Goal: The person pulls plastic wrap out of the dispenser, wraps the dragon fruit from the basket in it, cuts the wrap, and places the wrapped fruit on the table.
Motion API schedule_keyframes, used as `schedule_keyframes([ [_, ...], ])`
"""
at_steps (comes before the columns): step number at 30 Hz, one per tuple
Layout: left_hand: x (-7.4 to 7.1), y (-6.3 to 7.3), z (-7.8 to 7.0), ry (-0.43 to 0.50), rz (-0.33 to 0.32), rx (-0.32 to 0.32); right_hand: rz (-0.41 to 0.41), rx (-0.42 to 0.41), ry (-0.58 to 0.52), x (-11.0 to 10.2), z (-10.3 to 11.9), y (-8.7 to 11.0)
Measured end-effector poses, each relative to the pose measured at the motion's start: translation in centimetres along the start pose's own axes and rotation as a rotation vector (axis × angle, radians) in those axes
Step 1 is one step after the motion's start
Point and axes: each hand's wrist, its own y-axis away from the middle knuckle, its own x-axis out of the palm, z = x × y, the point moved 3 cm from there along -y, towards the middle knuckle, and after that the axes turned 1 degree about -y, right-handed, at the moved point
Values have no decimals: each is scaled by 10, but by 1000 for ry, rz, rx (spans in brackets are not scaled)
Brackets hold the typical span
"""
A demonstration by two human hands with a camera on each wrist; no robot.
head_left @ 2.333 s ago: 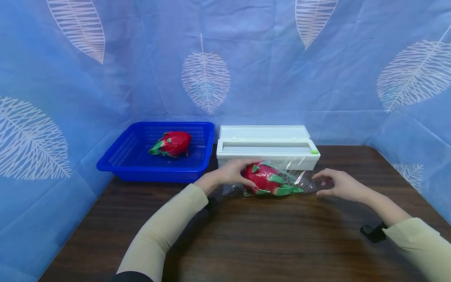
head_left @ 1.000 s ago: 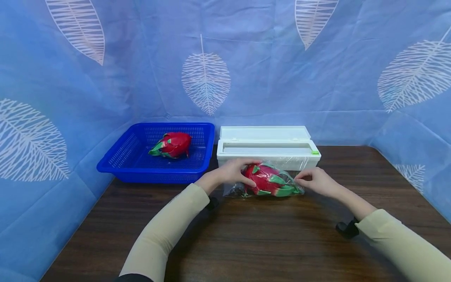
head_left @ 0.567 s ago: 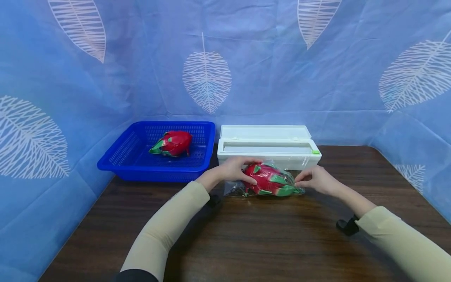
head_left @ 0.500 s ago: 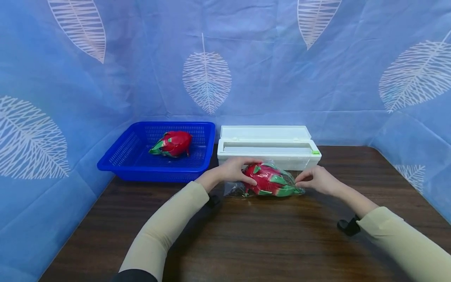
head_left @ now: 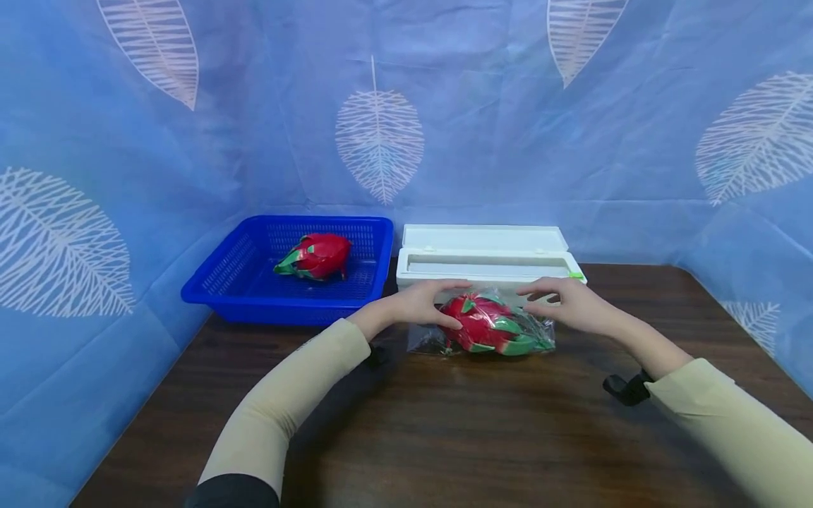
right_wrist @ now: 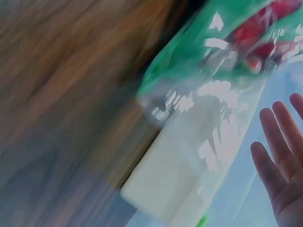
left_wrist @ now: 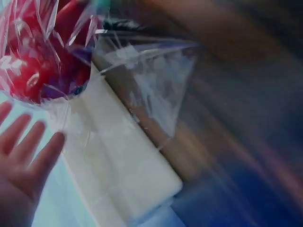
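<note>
A red dragon fruit with green scales (head_left: 479, 326), wrapped in clear plastic film (head_left: 536, 337), lies on the table. At its left end is my left hand (head_left: 419, 303), thumb overlapping the fruit in the head view. The left wrist view shows straight fingers (left_wrist: 45, 151) just beside the wrapped fruit (left_wrist: 38, 52). My right hand (head_left: 571, 305) hovers over the green right end, holding nothing. In the right wrist view its fingers (right_wrist: 279, 137) are spread and apart from the film (right_wrist: 180, 101). A loose flap of film (left_wrist: 163, 85) sticks out on the left side.
Behind the fruit stands a white film dispenser box (head_left: 485, 236) with its lid up and a green slider (head_left: 576, 276) at the right. A blue basket (head_left: 286, 308) at the left holds another dragon fruit (head_left: 322, 255). Dark wooden table (head_left: 444, 437); a blue leaf-patterned cloth (head_left: 470, 141) hangs behind.
My right hand came in from the right, pinched the film at the fruit's green end, then let go and rose slightly. My left hand stayed at the left end, its grip loosened.
</note>
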Motion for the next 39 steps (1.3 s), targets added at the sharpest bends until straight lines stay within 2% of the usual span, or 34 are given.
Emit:
schedule_keyframes([
  [5,-5,26,4,-3,-187,83,64,-58,-28,14,15,-10],
  [7,-3,38,6,-9,-204,105,75,-60,-30,18,16,-13],
  [9,2,48,9,-31,-174,95,78,-52,-39,20,15,-14],
  [13,11,56,14,-157,-50,25,82,-32,-64,20,10,-14],
  [15,14,56,16,-222,13,-3,85,-32,-73,20,8,-14],
  [18,18,53,22,-302,86,-12,86,-40,-90,21,7,-14],
  [21,21,49,28,-339,127,-13,85,-42,-102,23,6,-14],
  [23,22,46,30,-347,133,-5,88,-34,-109,24,6,-14],
  [28,22,39,32,-377,114,69,97,-16,-124,26,5,-14],
  [32,20,40,31,-409,91,100,101,-20,-126,27,6,-14],
  [37,13,43,21,-445,26,109,113,-25,-128,27,6,-15],
  [39,11,42,15,-449,5,133,117,-24,-127,26,5,-15],
])
